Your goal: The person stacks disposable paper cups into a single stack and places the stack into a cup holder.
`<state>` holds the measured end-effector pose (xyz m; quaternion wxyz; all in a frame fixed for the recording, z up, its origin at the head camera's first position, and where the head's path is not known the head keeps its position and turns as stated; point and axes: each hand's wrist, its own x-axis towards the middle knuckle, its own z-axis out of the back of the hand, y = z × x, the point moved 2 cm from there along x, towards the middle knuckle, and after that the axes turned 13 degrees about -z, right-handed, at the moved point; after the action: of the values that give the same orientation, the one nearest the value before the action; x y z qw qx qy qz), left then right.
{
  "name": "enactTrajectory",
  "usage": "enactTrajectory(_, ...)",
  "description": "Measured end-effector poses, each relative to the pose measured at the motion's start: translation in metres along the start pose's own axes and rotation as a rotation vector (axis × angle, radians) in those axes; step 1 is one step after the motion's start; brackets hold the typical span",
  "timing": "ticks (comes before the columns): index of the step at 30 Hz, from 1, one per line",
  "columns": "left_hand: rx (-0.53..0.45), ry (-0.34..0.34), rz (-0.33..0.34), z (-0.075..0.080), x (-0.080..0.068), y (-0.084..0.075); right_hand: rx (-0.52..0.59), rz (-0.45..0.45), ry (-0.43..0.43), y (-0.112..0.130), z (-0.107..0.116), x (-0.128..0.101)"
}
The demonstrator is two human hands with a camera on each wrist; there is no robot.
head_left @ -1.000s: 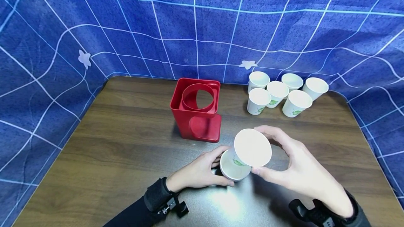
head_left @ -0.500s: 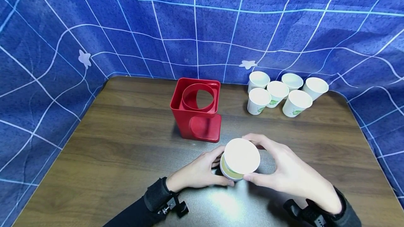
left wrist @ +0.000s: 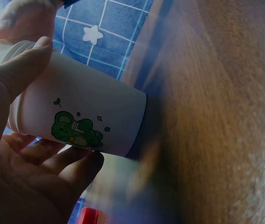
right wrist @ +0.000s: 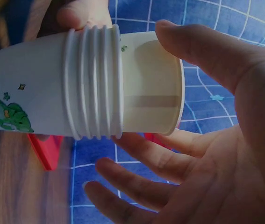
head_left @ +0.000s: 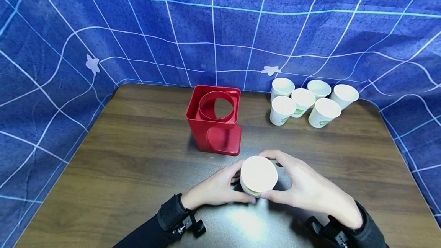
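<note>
The right hand [head_left: 306,190] curls its thumb and fingers round the top cup [head_left: 259,172], which now sits most of the way down inside the stack of cups [head_left: 250,191]. A second ago that cup hung tilted and clear above the stack's open mouth, and half a second ago it was only partly in. It has since dropped and straightened, so the nesting looks close to finished, though in the right wrist view the top cup [right wrist: 151,88] juts well past the stack's rims [right wrist: 92,84], not yet seated rim to rim.

The left hand [head_left: 215,188] grips the stack from its own side, thumb and fingers wrapped on the outer cup's wall [left wrist: 85,116], and has not shifted across the three moments. The stack stands on the table [head_left: 138,156] near its front edge, just in front of the red holder [head_left: 215,119] and apart from it.

By count, the right wrist view shows about five rolled rims packed together (they blur a little, so five is my best reading), plus the one cup going in. Six loose cups [head_left: 304,100] stand upright in a cluster at the table's far right, well apart from the hands. There is one red holder, its ring empty. Blue gridded cloth [head_left: 138,30] hangs behind the table.
</note>
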<state>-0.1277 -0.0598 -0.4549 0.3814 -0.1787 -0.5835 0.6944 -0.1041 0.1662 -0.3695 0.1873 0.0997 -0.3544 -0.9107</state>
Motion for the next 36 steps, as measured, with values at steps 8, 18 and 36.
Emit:
enactTrajectory(8,-0.012,-0.005,-0.006,-0.0004,0.0007,-0.0008,-0.022,-0.018,0.022,-0.0051,-0.0039,0.0024)
enactTrajectory(18,-0.016,-0.001,-0.007,-0.0001,0.0017,-0.0005,-0.026,-0.042,0.062,-0.0088,-0.0070,0.0056)
enactTrajectory(36,-0.011,0.000,-0.027,-0.0003,0.0018,-0.0003,-0.040,-0.028,0.078,-0.0080,-0.0098,0.0066)
